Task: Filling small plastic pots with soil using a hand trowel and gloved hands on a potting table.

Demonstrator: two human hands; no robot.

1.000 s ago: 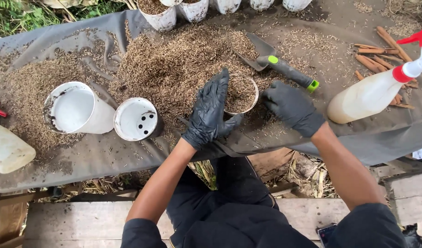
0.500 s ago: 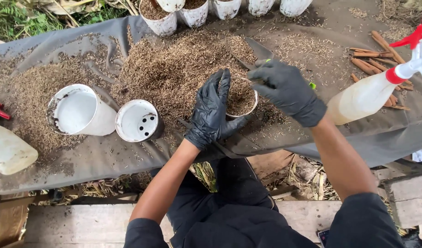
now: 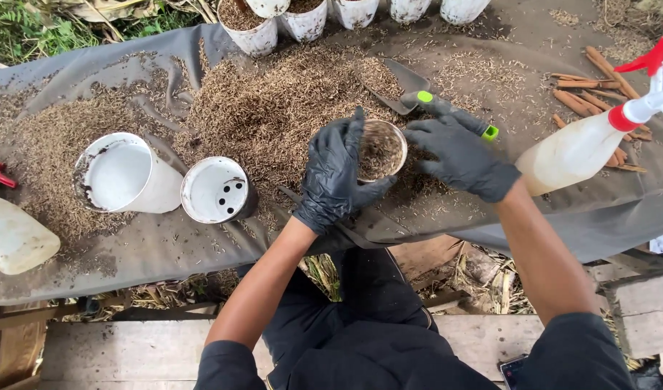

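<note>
Left hand (image 3: pixel 336 172), black glove, wraps the left side of a small white pot (image 3: pixel 382 149), fingers curled on its wall. Pot sits upright on the grey sheet (image 3: pixel 165 249) at the near edge of the husk pile (image 3: pixel 274 101), roughly half full of husk. Right hand (image 3: pixel 458 150), also gloved, rests on the trowel (image 3: pixel 418 97) handle just right of the pot, fingers loosely spread; grip can't be confirmed. Two empty white pots (image 3: pixel 169 180) lie tipped to the left. Spray bottle (image 3: pixel 599 137) on the right
</note>
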